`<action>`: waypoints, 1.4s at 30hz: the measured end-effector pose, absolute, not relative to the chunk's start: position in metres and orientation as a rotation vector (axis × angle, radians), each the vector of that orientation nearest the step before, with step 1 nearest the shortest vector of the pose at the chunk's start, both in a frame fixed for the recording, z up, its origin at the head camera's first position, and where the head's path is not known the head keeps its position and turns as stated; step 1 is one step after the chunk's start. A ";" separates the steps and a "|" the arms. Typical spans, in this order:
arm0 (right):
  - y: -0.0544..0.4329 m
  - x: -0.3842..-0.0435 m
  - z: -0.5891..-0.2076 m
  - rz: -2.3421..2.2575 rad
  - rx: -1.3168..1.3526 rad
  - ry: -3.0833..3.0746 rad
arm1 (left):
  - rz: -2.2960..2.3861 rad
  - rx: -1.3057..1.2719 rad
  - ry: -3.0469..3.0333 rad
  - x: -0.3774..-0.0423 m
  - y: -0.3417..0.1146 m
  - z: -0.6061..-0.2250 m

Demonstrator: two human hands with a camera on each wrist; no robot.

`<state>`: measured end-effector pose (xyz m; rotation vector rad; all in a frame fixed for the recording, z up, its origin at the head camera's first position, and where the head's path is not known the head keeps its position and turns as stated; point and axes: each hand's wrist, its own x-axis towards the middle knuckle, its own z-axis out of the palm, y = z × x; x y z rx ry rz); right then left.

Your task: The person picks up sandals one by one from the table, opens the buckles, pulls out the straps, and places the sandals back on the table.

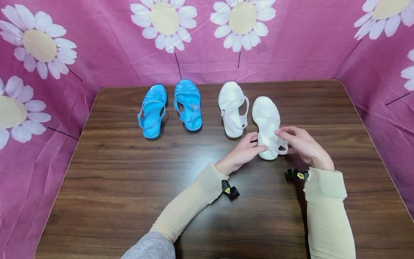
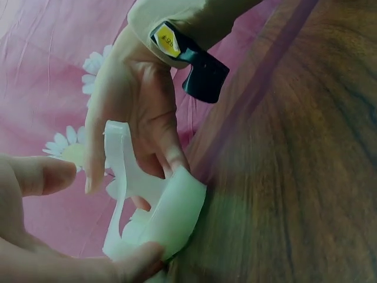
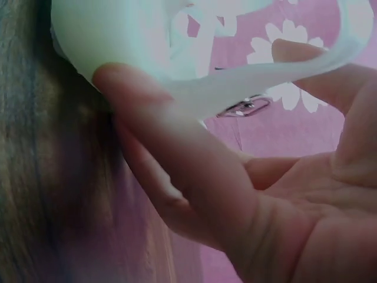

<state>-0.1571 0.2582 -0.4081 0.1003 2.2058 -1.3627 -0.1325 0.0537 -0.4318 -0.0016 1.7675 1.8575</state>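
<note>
A white jelly sandal [image 1: 267, 118] lies on the table, its toe away from me. At its left side, near the heel, is my left hand [image 1: 243, 151]. In the left wrist view my left fingertip touches the side of the heel [image 2: 179, 206], while the thumb stands apart from the strap. My right hand [image 1: 305, 145] is at the sandal's other side, beside the looped strap [image 1: 283, 147]. One of its fingers [image 3: 177, 141] touches the heel's side in the right wrist view; its thumb is held higher, by the strap.
Another white sandal [image 1: 232, 108] stands just left, toe away. Two blue sandals, one [image 1: 152, 111] at the far left and one [image 1: 188, 106] beside it, lie near the back edge of the brown wooden table [image 1: 129, 187]. A pink flowered cloth [image 1: 200, 43] surrounds the back and sides.
</note>
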 end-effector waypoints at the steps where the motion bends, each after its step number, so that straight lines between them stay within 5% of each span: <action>1: 0.259 -0.157 -0.408 -1.368 0.092 2.203 | 1.845 -0.015 1.765 -0.132 0.053 -0.432; 17: 0.270 -0.145 -0.396 -1.337 -0.047 2.049 | 1.816 -0.096 1.617 -0.129 0.053 -0.428; 42: 0.256 -0.151 -0.400 -1.847 0.107 1.822 | 1.948 0.051 1.643 -0.141 0.055 -0.440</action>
